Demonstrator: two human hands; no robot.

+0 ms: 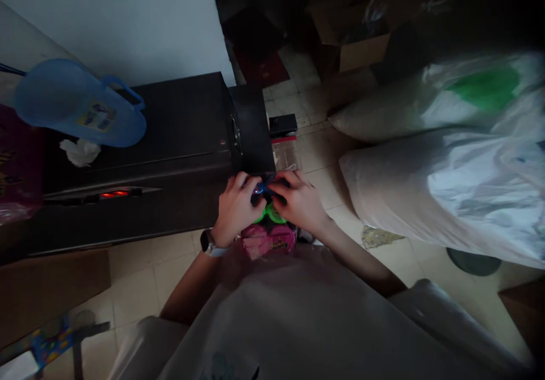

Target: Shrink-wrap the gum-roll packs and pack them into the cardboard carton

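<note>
Blue and shiny, a small wrapper (259, 189) is pinched between two hands, just off the right front corner of a black cabinet (183, 118). The left hand (238, 207), with a watch (207, 241) at its wrist, curls fingers and thumb round one side of it; the right hand (300, 201) grips the other side with bent fingertips. Gripping from both sides probably keeps so slight a thing steady and lets the fingers work it finely. Two green discs (276, 212) show right under the fingers, and nearer the body comes one pink pack (268, 241), perhaps kept close so that everything sits within easy reach; what bears it I cannot tell from here.

On the cabinet I count one blue jug (97, 107), near the back edge, and one crumpled tissue (80, 153) beside it, toward the front edge. One purple pack (19, 170) is at the left end. They are likely put there to leave the right end to the hands. One red light (114, 194) glows on the front face.

Across the floor, two pale sacks (383, 181) lie side by side, maybe because they are too bulky for anywhere else, and behind them is one open carton (364, 53).
</note>
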